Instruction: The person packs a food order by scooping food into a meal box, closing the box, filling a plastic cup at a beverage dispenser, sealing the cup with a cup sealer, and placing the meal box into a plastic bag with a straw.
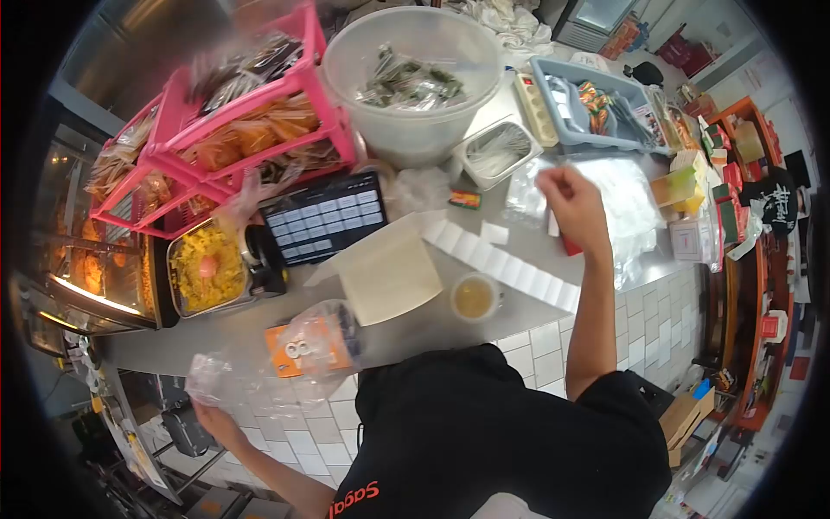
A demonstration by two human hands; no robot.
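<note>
At the lower left, my left hand (214,421) is closed on a clear plastic bag (209,378), off the front edge of the counter. Thin clear plastic also covers part of an orange packet (285,353) close by. My right hand (575,205) is raised on the right with its fingers pinched together; whatever they hold, if anything, I cannot make out. Beneath it lie clear plastic bags (627,203). Between my hands are a sheet of brown paper (391,275), a small cup of yellowish liquid (475,298) and a strip of white labels (506,266).
A tablet (326,218) stands by a tray of yellow food (207,270). Behind are pink baskets (246,130) of packets, a large clear tub (411,130), a metal container (499,154) and a blue-grey tray (596,138). Red and green boxes (726,199) crowd the right side.
</note>
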